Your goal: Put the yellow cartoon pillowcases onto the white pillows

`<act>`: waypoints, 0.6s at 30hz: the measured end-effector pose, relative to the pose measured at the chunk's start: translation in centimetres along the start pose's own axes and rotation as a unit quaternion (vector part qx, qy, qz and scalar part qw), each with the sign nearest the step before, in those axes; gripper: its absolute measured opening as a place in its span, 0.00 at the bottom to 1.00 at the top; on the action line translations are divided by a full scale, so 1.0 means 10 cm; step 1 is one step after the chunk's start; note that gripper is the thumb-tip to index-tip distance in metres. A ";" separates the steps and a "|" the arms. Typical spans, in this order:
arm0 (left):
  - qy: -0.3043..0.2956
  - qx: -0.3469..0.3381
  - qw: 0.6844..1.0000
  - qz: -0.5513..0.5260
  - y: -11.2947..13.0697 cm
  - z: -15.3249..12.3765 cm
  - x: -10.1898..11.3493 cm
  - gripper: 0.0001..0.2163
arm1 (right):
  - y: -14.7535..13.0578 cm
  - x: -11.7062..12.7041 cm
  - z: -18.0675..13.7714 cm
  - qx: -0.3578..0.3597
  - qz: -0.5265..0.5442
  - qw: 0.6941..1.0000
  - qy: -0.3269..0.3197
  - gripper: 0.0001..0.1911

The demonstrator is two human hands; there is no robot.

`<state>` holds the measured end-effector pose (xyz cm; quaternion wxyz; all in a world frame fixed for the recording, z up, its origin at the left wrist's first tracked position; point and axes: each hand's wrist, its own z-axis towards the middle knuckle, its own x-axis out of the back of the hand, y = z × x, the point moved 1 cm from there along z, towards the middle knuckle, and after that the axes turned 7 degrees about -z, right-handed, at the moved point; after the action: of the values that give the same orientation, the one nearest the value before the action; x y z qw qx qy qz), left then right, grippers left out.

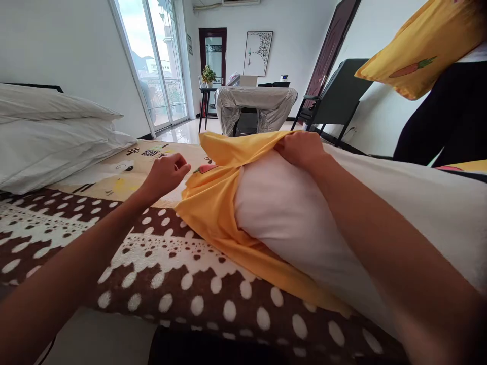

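A white pillow (281, 203) lies in front of me, its far left end inside a yellow pillowcase (213, 203) with a red chilli print. The case's lower layer spreads under the pillow towards me. My right hand (302, 147) grips the upper edge of the case's opening, above the pillow. Just left of the case, my left hand (169, 172) hovers with its fingers curled; whether anything is in them is hidden.
Below is a bed with a brown-and-white dotted blanket (163, 268). White pillows (49, 142) are stacked at left. At right a person in dark clothes (437, 121) stands by a raised yellow pillow (426, 56). Behind are a dark chair (338, 96) and a plastic-covered table (254, 99).
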<state>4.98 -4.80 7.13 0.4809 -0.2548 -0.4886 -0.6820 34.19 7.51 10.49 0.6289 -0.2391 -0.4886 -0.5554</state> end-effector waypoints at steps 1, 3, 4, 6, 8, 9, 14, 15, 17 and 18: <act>-0.015 0.013 1.000 0.006 -0.12 0.02 -0.05 0.11 | 0.02 -0.03 -0.03 0.012 -0.012 1.000 -0.011 0.32; -0.058 0.057 0.997 -0.004 -0.39 0.06 -0.20 0.10 | 0.00 -0.14 -0.14 0.065 -0.028 0.996 -0.061 0.28; -0.084 0.085 0.993 -0.016 -0.51 0.07 -0.28 0.10 | -0.03 -0.20 -0.20 0.092 -0.034 0.992 -0.085 0.26; -0.142 0.141 0.978 -0.056 -0.73 0.06 -0.45 0.11 | -0.12 -0.30 -0.34 0.144 -0.057 0.982 -0.104 0.24; -0.191 0.175 0.962 -0.090 -0.87 0.03 -0.59 0.15 | -0.21 -0.33 -0.50 0.170 -0.068 0.980 -0.076 0.23; -0.209 0.194 0.951 -0.117 -0.91 0.00 -0.65 0.18 | -0.26 -0.32 -0.59 0.177 -0.064 0.981 -0.052 0.23; -0.221 0.322 0.814 -0.430 -0.89 -0.23 -0.91 0.24 | -0.53 -0.18 -1.19 0.235 -0.041 0.971 0.017 0.26; -0.212 0.322 0.790 -0.477 -0.84 -0.27 -0.98 0.23 | -0.60 -0.18 -1.33 0.241 -0.052 0.969 0.025 0.26; -0.197 0.309 0.755 -0.544 -0.69 -0.32 -1.15 0.19 | -0.71 -0.24 -1.57 0.213 -0.097 0.971 0.042 0.26; -0.187 0.299 0.740 -0.572 -0.60 -0.33 -1.25 0.18 | -0.74 -0.29 -1.66 0.180 -0.125 0.974 0.051 0.26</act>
<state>5.03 -2.35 -6.90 -0.0495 0.1069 -0.8015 -0.5863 33.32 -7.13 -0.59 0.6113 -0.0302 -0.5742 -0.5438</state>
